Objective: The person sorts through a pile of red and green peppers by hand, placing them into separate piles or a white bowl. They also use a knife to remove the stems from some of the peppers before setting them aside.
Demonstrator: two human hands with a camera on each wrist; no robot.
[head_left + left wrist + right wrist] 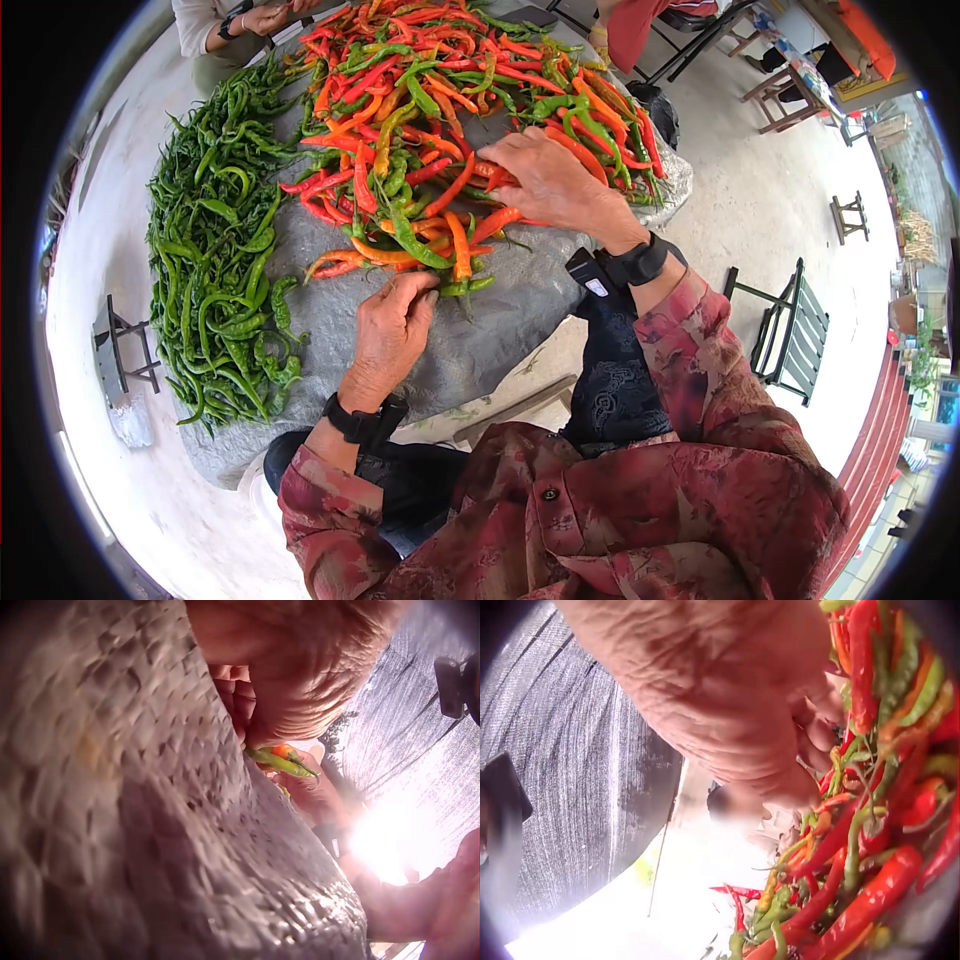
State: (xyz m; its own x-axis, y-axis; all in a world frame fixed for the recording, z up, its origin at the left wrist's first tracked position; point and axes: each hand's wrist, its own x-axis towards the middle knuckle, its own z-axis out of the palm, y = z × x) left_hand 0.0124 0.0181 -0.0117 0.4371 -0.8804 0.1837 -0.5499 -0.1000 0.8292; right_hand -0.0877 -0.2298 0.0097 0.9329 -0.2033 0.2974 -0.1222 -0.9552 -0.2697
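**Chilli grip notes**
Left hand (pixel 390 335) pinches a short green chilli pepper (pixel 468 287) at 6 o'clock of the mixed red-orange-green chilli pile (pixel 430 100) on grey woven tarp (pixel 500 320). Likely light, bendy, waxy-slick; take it by the stem. Right hand (pixel 555 185) on pile at 4 o'clock, fingers (pixel 510 155) half buried: grip can't be told. Left-wrist view mostly glare.

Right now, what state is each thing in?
left hand, fingers curled, pinching a green chilli at the pile's edge.
right hand, resting on the mixed chilli pile, fingers bent among chillies; grip unclear.
all-green heap, lying apart, no hand on it.
grey sheet, spread under both piles.
folding chair, standing, unoccupied.
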